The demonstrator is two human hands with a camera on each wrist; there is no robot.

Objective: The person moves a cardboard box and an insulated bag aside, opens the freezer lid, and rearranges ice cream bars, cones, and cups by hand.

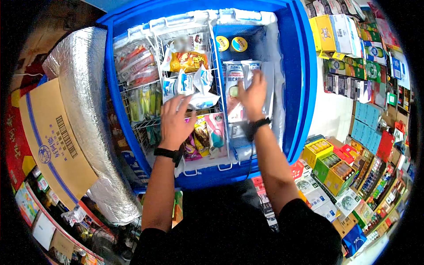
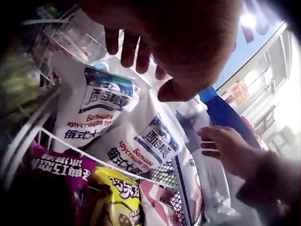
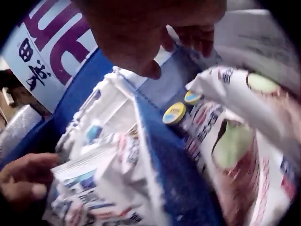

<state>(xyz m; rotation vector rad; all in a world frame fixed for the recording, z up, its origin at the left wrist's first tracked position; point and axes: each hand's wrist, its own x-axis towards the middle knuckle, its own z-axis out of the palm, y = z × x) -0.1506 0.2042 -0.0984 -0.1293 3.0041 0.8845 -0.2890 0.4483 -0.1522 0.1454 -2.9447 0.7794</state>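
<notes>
In the head view, my left hand hovers with spread fingers at the near edge of the small white ice cream packs in the middle wire basket. The left wrist view shows these packs with blue labels just beyond the fingers. My right hand, slightly blurred, is over the large white ice cream bags in the right compartment, fingers loosely bent and nothing visible in them. Two yellow-lidded tubs sit past those bags. Purple and yellow wrappers lie close below my left hand.
A frosted blue chest freezer surrounds the baskets, its rim thick with ice. Wire dividers separate the compartments. A silver foil cover and a cardboard box are on the left. Stacked cartons stand at the right.
</notes>
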